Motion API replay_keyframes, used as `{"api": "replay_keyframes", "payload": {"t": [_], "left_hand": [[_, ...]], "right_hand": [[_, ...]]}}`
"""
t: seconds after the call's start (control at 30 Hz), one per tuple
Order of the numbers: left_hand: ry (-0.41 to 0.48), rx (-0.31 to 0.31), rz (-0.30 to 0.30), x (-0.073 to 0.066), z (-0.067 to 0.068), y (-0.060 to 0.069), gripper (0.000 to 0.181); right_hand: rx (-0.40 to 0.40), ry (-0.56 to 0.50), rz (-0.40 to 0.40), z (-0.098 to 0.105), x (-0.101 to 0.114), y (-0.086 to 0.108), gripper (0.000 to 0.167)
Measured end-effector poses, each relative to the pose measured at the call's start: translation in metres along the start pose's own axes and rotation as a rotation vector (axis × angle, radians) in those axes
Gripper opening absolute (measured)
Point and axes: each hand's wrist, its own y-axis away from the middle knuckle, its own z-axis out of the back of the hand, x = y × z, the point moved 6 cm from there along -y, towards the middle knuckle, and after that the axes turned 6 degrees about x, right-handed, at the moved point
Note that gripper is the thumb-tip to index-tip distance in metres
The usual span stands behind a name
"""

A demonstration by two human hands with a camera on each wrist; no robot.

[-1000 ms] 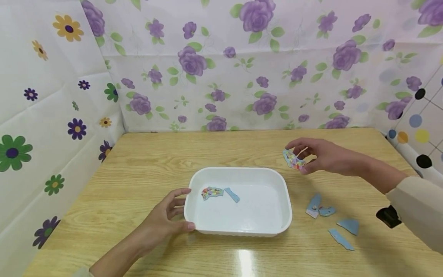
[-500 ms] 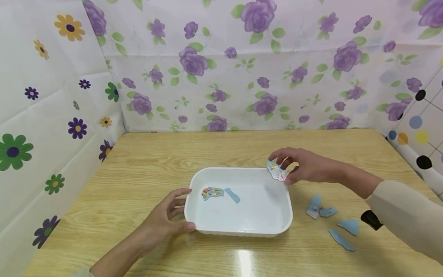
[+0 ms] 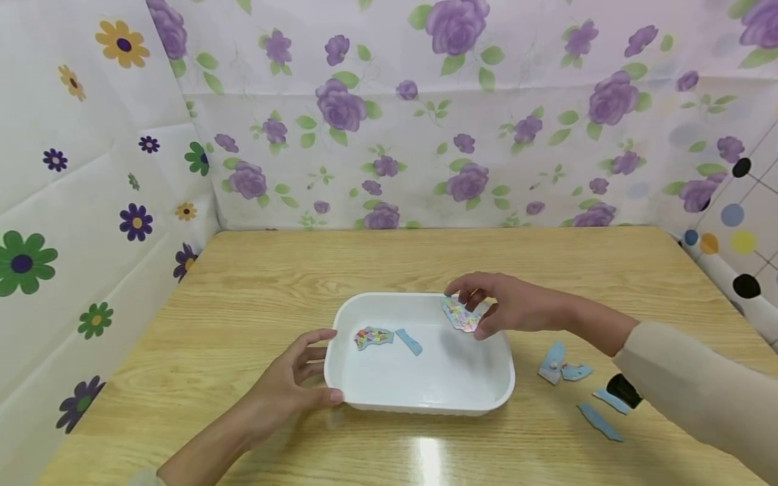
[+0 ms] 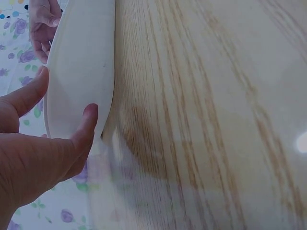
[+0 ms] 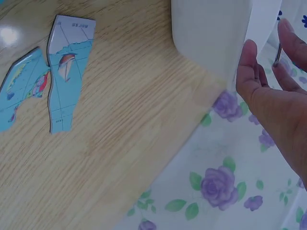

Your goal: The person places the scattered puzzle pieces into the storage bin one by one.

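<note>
My right hand [image 3: 513,302] pinches a colourful map puzzle piece [image 3: 458,314] with a pale blue edge over the far right part of a white plastic tub [image 3: 419,409]. In the right wrist view this piece [image 5: 277,53] shows edge-on between fingers and thumb. Inside the tub lie a multicoloured puzzle piece [image 3: 373,337] and a narrow blue piece [image 3: 409,341], apart from each other. My left hand [image 3: 294,378] rests against the tub's left end, fingers and thumb spread at the rim and outer wall; the left wrist view shows this hand [image 4: 45,153] beside the wall.
Several blue puzzle pieces lie on the wooden table [image 3: 292,270] right of the tub, among them one with a sailboat [image 5: 69,72] and a long strip [image 3: 599,422]. A black object [image 3: 624,390] shows by my right sleeve. Flowered sheets [image 3: 389,135] hang behind the table.
My right hand has moved left and toward me with the puzzle piece, from above the table to over the tub. My left hand and the tub have stayed in place.
</note>
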Motion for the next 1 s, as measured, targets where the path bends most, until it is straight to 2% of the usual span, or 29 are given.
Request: {"api": "replay_keyframes", "payload": {"t": [0.17,0.4,0.53,0.7,1.0], "left_hand": [[-0.002,0.005,-0.007,-0.001,0.0,0.0,0.084],[0.005,0.0,-0.007,-0.001,0.0,-0.001,0.084],[0.007,-0.001,-0.007,-0.001,0.0,-0.001,0.084],[0.003,0.011,-0.009,-0.002,0.0,-0.001,0.084],[0.003,0.006,-0.009,-0.001,0.0,0.0,0.084]], "right_hand": [[0.003,0.004,-0.026,-0.006,0.0,-0.006,0.062],[0.001,0.035,-0.014,-0.016,0.005,-0.017,0.062],[-0.003,0.106,-0.022,-0.024,0.009,-0.02,0.064],[-0.017,0.233,-0.048,-0.028,0.012,-0.019,0.066],[-0.037,0.228,-0.035,-0.025,0.014,-0.011,0.06]]}}
